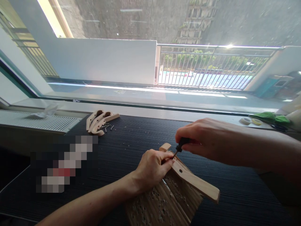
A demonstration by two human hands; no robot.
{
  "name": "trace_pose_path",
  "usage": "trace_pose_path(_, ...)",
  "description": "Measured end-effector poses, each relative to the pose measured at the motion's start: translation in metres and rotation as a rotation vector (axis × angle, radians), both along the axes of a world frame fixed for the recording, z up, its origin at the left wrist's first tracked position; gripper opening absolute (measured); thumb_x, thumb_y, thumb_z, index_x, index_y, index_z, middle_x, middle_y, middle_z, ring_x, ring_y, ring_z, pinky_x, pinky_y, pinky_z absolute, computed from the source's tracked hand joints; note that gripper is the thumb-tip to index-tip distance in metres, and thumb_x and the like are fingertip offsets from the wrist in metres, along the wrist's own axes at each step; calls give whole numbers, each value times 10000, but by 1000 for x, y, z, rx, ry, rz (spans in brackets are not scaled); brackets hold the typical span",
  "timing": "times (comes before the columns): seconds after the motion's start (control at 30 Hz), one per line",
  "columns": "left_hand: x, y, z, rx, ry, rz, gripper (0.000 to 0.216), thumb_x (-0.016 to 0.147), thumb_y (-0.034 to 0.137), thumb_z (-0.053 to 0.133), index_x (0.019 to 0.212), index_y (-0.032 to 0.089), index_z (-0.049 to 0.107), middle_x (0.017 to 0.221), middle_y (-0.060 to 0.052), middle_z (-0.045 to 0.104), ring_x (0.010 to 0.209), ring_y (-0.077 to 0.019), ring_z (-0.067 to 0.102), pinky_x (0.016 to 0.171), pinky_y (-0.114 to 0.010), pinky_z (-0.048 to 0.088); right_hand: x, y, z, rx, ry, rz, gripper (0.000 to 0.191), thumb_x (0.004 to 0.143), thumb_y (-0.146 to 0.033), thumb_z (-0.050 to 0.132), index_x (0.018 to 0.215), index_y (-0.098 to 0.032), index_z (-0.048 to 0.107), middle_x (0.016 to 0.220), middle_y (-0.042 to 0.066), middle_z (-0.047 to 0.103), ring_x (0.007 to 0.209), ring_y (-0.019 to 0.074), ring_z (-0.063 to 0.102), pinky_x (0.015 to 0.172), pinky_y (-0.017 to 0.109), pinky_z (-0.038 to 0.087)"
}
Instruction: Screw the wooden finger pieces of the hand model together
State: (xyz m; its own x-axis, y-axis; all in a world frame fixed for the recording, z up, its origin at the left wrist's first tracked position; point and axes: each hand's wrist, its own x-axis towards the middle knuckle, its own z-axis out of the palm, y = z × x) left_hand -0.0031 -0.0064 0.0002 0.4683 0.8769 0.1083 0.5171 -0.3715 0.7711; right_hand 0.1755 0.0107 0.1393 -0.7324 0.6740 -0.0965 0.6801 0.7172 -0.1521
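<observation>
My right hand (195,136) is closed round the dark handle of a screwdriver (180,145), whose shaft slants down to the left. Its tip meets a pale wooden hook (197,182) lying across a brown board that looks like corrugated cardboard (162,204), pitted with small holes. My left hand (152,166) grips the hook near its curled end, thumb and forefinger pinched close around the screwdriver tip. Whatever lies between those fingertips is hidden. A dark round hole shows in the hook just to the right of my left thumb.
Several more wooden hooks (101,121) lie at the far left of the black table (113,157), with loose screws (107,127) beside them. Left of centre is a blurred-out patch (63,168). A green cloth (270,117) and tape rolls (250,121) rest on the sill by the window.
</observation>
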Motion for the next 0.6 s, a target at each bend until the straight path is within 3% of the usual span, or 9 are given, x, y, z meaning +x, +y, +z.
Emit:
trace_pose_path(0.2,0,-3,-1,16,-16,-6,263,853,292,515,1001,219,720,983,-31,730,861,-200,674,753,-238,482,1,-6,2,25,-64,-66,261,887,-384,449,791,-207,615,599,-17,555,521,98,447,491,233,225)
trace_pose_path(0.33,0,-3,-1,12,-18,-7,267,856,299,511,1008,220,716,967,-30,733,855,-198,674,746,-234,481,4,-8,3,30,-22,-34,144,841,-298,502,906,-235,615,664,-30,596,517,84,442,499,220,232)
trace_pose_path(0.6,-1,-1,0,29,10,-30,250,868,274,484,913,213,723,860,-25,736,776,-181,670,715,-226,473,-1,-5,4,-16,-44,-7,204,871,-267,446,756,-219,607,641,-24,590,567,93,466,537,223,261)
